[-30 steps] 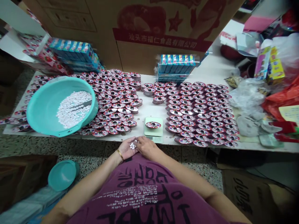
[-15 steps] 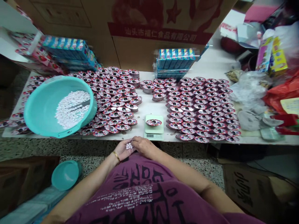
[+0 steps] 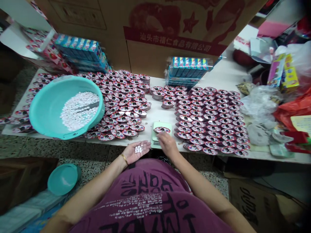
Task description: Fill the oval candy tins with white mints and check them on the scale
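My left hand [image 3: 134,151] lies palm up with its fingers stretched out, holding a small heap of white candies [image 3: 138,149]. A gold bracelet is on that wrist. Over the front of a pale green kitchen scale [image 3: 160,125], my right hand [image 3: 167,144] has its fingertips pinched together; whatever is between them is hidden. Its fingertips are at the near side of a small oval package [image 3: 162,129] with a dark hole in its top, which sits on the scale. Part of the scale's display is covered by the right hand.
Many similar oval packages [image 3: 209,127] stand in rows either side of the scale. A turquoise basin [image 3: 46,110] at left holds white candies and a grey scoop-like tool. Behind are blue boxed packs [image 3: 187,67] and a large carton [image 3: 155,58]. Plastic bags [image 3: 257,97] lie at right.
My right hand has moved from above the left palm, right and forward to the package on the scale. My left hand's fingers have straightened, showing the candies. The camera view has shifted slightly.
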{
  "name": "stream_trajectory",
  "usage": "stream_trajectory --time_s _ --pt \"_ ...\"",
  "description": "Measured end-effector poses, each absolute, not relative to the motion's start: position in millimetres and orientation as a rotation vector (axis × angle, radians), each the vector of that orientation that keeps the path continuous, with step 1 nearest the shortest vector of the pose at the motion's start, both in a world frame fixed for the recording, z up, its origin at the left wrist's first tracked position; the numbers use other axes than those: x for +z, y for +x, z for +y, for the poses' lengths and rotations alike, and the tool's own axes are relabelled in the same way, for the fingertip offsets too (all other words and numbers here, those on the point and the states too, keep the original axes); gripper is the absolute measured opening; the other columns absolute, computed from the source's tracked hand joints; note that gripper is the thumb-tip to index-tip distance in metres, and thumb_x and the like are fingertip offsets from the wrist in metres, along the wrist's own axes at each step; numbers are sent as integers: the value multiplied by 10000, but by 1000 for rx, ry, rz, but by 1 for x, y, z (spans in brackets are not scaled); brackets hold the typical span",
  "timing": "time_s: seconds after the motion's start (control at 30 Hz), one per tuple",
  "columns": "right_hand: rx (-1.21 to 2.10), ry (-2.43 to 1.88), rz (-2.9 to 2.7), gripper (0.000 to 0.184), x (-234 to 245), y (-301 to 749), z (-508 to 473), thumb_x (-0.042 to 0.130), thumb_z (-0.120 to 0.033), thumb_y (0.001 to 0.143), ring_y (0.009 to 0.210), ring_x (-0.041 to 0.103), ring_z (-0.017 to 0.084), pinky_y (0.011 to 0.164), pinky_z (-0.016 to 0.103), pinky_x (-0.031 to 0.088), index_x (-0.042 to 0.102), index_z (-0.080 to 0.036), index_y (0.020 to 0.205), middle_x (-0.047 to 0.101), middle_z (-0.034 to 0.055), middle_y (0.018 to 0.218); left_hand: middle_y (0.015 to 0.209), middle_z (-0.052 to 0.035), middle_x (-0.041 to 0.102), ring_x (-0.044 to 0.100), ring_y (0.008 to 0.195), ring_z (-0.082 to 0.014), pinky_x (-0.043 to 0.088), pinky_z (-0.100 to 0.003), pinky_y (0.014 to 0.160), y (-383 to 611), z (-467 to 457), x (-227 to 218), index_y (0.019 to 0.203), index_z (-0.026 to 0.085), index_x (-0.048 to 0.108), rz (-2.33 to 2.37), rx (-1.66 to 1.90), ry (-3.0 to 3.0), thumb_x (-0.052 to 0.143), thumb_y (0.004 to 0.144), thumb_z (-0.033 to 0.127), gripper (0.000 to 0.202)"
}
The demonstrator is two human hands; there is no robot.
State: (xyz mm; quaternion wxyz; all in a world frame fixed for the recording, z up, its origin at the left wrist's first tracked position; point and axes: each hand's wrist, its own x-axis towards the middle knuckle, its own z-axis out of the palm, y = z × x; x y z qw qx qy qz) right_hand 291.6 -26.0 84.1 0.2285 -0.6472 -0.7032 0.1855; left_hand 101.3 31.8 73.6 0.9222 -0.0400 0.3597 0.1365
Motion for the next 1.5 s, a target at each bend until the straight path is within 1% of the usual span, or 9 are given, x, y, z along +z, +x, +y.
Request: stream_trajectory --time_s 0.13,0.3,0.6,0.77,0.97,1.1,1.17,1.33,1.5 --pt "729 -1572 -2326 276 101 246 -34 415 -193 823 873 466 170 741 293 404 489 -166 1087 534 96 953 730 -101 641 609 701 -157 435 -332 802 98 21 70 805 56 586 754 273 -121 421 803 229 239" --pt "802 -1496 -2530 157 105 231 -30 427 -151 813 801 446 158 698 266 387 520 -136 939 515 66 852 661 -57 627 600 638 -131 444 -322 783 87 13 68 744 86 574 823 241 -118 421 807 207 205" --pt "727 -1398 -2498 172 108 223 -31 425 -150 819 822 473 138 691 243 386 486 -148 980 525 54 899 718 -101 638 611 738 -171 465 -302 728 81 10 71 784 76 582 906 221 -42 426 802 207 204" --pt "744 -1362 -2494 190 103 226 -30 447 -163 807 824 466 142 687 241 387 511 -155 986 536 53 914 643 -84 619 606 658 -156 462 -285 697 88 14 73 752 79 571 845 179 -53 415 812 295 273" --pt "853 -1465 -2205 249 98 238 -32 398 -184 834 857 463 140 778 262 375 521 -179 1050 556 56 925 700 -84 626 594 679 -136 442 -264 717 103 19 74 768 71 566 723 218 -115 399 817 246 247" --pt "913 -1493 -2132 272 104 240 -32 452 -194 804 873 464 148 803 281 368 505 -166 1069 549 65 937 652 -72 613 579 612 -133 434 -240 601 109 21 74 756 71 567 731 209 -109 405 810 246 245" --pt "905 -1500 -2160 258 106 241 -30 483 -199 786 864 462 152 798 286 367 518 -160 1039 544 66 933 659 -70 609 574 608 -131 426 -235 580 111 21 75 777 71 569 713 202 -109 400 811 250 249" --pt "946 -1522 -2230 123 100 244 -28 455 -154 788 790 467 127 718 233 382 560 -142 852 538 48 832 688 -90 617 586 674 -138 425 -256 703 117 20 75 793 55 571 688 215 -103 398 802 188 219" --pt "840 -1656 -2154 116 95 247 -31 446 -143 764 754 461 136 676 249 392 536 -141 837 526 53 806 625 -83 620 583 594 -144 437 -281 669 124 21 71 733 64 575 702 206 -46 400 783 148 201"
